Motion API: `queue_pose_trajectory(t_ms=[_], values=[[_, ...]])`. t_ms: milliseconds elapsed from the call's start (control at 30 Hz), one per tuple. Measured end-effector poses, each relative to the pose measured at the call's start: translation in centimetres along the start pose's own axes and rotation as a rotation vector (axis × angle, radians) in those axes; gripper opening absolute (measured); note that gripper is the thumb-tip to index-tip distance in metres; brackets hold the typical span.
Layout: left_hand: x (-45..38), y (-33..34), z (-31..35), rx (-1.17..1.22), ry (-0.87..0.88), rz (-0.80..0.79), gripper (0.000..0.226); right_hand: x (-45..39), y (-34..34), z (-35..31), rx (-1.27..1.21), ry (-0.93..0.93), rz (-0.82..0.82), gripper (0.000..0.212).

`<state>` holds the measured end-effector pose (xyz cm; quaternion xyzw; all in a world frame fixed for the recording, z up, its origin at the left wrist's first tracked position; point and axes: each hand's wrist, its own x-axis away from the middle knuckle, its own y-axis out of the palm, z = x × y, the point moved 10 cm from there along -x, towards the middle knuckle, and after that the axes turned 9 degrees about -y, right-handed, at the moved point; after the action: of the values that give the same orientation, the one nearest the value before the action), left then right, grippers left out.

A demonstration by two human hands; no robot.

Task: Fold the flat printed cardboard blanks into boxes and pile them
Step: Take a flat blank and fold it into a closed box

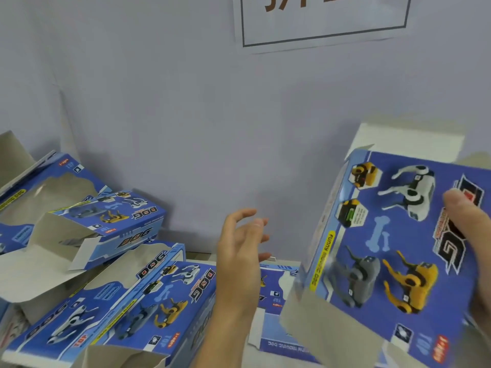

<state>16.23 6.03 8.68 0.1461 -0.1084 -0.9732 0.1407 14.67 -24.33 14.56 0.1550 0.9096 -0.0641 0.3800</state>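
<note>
R hand (pixel 470 251) grips a partly folded blue box (pixel 382 251) at its right edge, thumb curled over the printed face next to the "DOG" logo, remaining fingers hidden behind the card. The box is held in the air, tilted, printed side w/ 4 toy dogs & a bone toward the camera; grey unprinted flaps stick out at its lower left and a white flap shows above its top edge. The left edge is blurred.

L hand (pixel 239 251) hovers just left of the box, not touching it, holding nothing; fingers loosely spread & slightly curled, palm turned toward the box.

Below and between the 2 hands, flat printed blanks (pixel 276 296) lie on the table, partly covered by the L forearm and the held box; can't tell how many.

Left of the L hand sits the pile of folded boxes (pixel 111 261), same blue print, end flaps open & grey insides showing. At least 4 are visible: 2 lower ones (pixel 148 301) close beside the L wrist, 1 smaller-looking one (pixel 117 216) tilted on top further left, and 1 w/ a cut-out window (pixel 45 187) at the far left edge.

Beyond both hands stands a plain pale wall (pixel 186 115) w/ a framed white paper sign (pixel 324 19) up top, its lettering cut off.
</note>
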Motion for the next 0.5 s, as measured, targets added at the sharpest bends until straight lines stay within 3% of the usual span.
queue_pose_trajectory(t_ms=[33, 67, 167, 267, 367, 500], values=[[0.1, 0.4, 0.1, -0.004, 0.013, -0.024, 0.013, 0.1, -0.3, -0.3, 0.102, -0.041, 0.093, 0.058], [0.4, 0.8, 0.4, -0.01, 0.017, -0.043, 0.012, 0.9, -0.2, -1.1, 0.088, -0.102, 0.079, 0.05], [0.9, 1.8, 1.1, -0.036, 0.048, -0.117, 0.032, 2.3, 3.5, -4.2, -0.112, -0.224, -0.114, 0.052], [1.8, 2.4, 3.1, -0.023, 0.137, -0.183, 0.059, 3.4, 6.5, -4.3, -0.439, -0.108, -0.31, 0.066], [2.6, 3.2, 5.6, -0.021, 0.256, -0.303, 0.058, 4.4, 8.8, -4.6, -0.579, -0.03, -0.388, 0.063], [3.0, 3.4, 6.9, -0.109, 0.332, -0.238, 0.052, 4.1, 9.0, -4.9, -0.353, -0.102, -0.263, 0.043]])
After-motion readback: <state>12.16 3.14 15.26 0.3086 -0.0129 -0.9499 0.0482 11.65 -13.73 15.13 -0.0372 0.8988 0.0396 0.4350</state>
